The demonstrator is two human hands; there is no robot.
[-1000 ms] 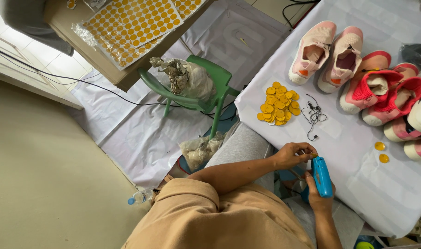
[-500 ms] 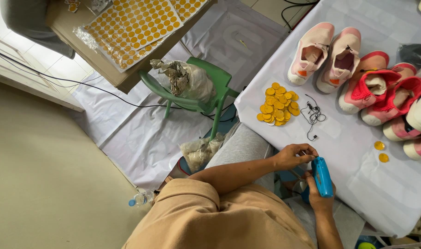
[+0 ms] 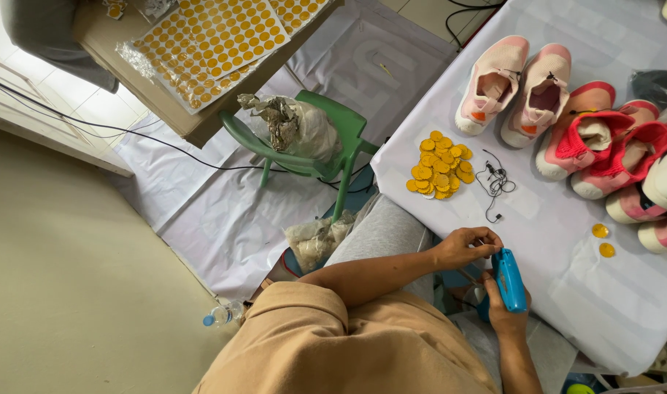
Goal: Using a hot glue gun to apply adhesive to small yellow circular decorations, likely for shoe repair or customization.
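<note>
My right hand (image 3: 503, 306) grips a blue hand-held tool (image 3: 510, 279) at the near edge of a table covered in white cloth (image 3: 552, 226). My left hand (image 3: 468, 246) pinches at the top end of the tool, fingers closed on it. A pile of yellow round stickers (image 3: 439, 165) lies on the cloth beyond my hands, with a thin black cord (image 3: 494, 184) beside it. Two loose yellow stickers (image 3: 603, 241) lie to the right. Pink and red shoes (image 3: 545, 102) stand in a row along the far side.
A green plastic chair (image 3: 326, 138) holding a stuffed bag (image 3: 293, 124) stands left of the table. Sheets of yellow stickers (image 3: 209, 36) lie on a wooden board at the top left. A small bottle (image 3: 220, 316) and a bag (image 3: 315, 237) sit on the floor.
</note>
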